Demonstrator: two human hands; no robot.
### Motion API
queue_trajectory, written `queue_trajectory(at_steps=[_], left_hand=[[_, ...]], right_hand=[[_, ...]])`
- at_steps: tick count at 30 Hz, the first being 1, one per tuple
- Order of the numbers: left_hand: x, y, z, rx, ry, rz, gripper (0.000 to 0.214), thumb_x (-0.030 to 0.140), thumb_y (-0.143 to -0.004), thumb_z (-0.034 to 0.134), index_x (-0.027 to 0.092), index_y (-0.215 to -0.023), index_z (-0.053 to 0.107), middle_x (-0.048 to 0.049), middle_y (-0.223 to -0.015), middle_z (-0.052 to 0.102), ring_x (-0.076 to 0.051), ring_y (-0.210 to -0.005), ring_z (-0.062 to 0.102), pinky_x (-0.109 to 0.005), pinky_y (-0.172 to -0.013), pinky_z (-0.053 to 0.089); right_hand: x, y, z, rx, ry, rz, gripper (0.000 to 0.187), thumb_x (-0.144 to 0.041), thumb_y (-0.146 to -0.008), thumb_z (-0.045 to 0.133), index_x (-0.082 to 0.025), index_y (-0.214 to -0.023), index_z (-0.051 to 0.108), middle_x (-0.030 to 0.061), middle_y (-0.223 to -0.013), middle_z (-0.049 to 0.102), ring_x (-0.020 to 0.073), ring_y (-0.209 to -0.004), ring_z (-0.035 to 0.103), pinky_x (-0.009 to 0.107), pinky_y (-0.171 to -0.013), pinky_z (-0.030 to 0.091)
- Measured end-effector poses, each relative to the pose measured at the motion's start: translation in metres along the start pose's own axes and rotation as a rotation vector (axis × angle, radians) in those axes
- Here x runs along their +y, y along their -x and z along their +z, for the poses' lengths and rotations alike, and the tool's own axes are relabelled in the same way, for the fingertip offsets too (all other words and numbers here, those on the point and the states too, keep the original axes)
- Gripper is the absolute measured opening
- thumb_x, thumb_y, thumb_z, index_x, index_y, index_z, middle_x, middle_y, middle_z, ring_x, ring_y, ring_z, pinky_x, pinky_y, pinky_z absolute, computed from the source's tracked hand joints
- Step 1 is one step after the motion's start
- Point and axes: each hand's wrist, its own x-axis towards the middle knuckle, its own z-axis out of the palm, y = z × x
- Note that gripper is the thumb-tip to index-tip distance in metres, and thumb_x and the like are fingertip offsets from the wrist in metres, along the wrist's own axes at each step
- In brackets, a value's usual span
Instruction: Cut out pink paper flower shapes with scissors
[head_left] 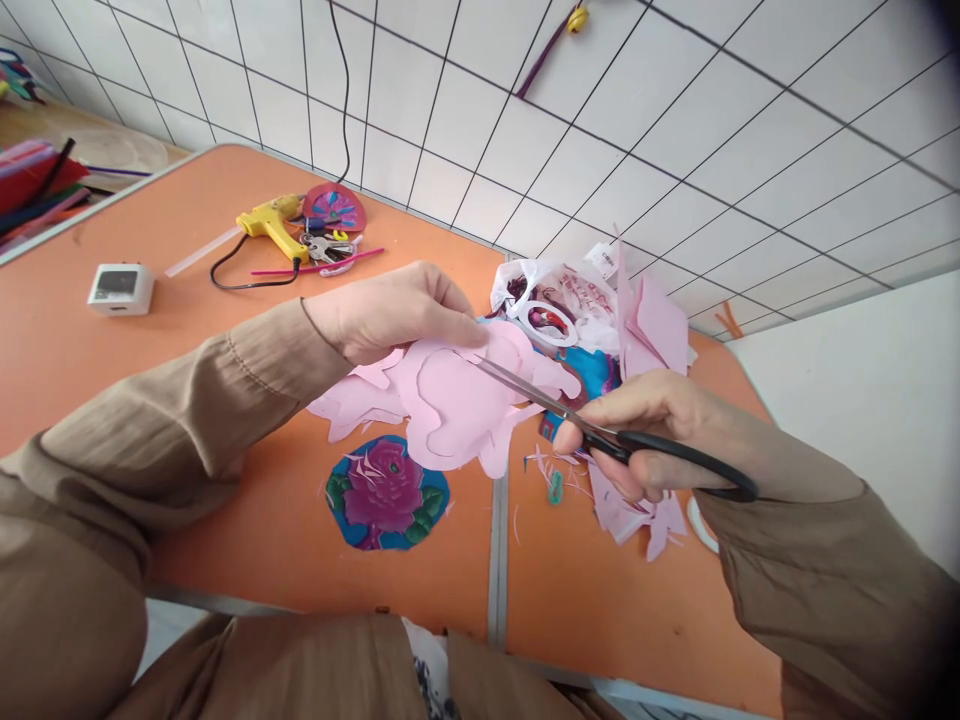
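Observation:
My left hand [409, 312] pinches the top edge of a pink paper cutout [457, 410] with a wavy, rounded outline. A curved cut line runs across its surface. In my right hand [660, 430] is a pair of scissors [592, 430] with black handles; the blades point left and lie against the upper part of the cutout. How far the blades are apart is hard to make out. Below the paper, a round blue fabric piece with a purple flower [386, 490] lies on the table, with thin pink slivers on it.
An orange folding table [247, 480] carries a yellow glue gun [274, 225], a white charger block [121, 289], and a plastic bag of materials [592, 300]. Pink paper scraps [637, 515] lie under my right hand. A tiled wall [420, 90] rises behind.

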Motion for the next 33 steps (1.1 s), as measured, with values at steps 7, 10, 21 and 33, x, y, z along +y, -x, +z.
queue_trajectory(at_steps=[7,10,21,33], left_hand=[[-0.002,0.0,-0.001,-0.04,0.019,-0.001,0.034,0.005,-0.085,0.059,0.01,-0.052,0.059,0.0026,-0.042,0.047,-0.003,-0.038,0.04,-0.019,-0.04,0.023],[-0.001,0.0,0.0,-0.027,0.007,-0.009,0.035,0.005,-0.086,0.059,0.01,-0.051,0.058,0.0025,-0.043,0.048,-0.003,-0.038,0.041,-0.019,-0.041,0.023],[0.001,0.001,0.0,-0.021,-0.008,-0.034,0.037,0.006,-0.087,0.058,0.011,-0.05,0.056,0.0023,-0.044,0.048,-0.002,-0.038,0.04,-0.018,-0.039,0.024],[0.0,0.001,0.001,-0.009,0.011,-0.046,0.032,0.007,-0.082,0.065,0.01,-0.05,0.061,0.0015,-0.044,0.049,-0.003,-0.038,0.041,-0.018,-0.039,0.024]], right_hand=[[-0.008,-0.003,0.002,-0.034,0.001,0.011,0.049,-0.055,-0.069,0.078,-0.015,-0.097,0.074,-0.0028,-0.049,0.055,0.0095,-0.039,0.051,0.021,-0.042,0.049],[-0.009,-0.001,0.002,-0.024,0.008,0.025,0.045,-0.053,-0.071,0.077,-0.015,-0.097,0.074,-0.003,-0.048,0.054,0.0104,-0.04,0.054,0.02,-0.041,0.049],[-0.013,-0.005,0.007,0.046,0.013,0.094,0.028,-0.034,-0.067,0.077,-0.017,-0.09,0.075,0.0003,-0.064,0.064,0.0074,-0.039,0.053,0.018,-0.039,0.05],[-0.018,-0.002,0.009,0.094,0.082,0.188,0.027,-0.027,-0.064,0.072,-0.016,-0.088,0.075,0.0004,-0.058,0.062,0.0096,-0.039,0.053,0.02,-0.038,0.047]])
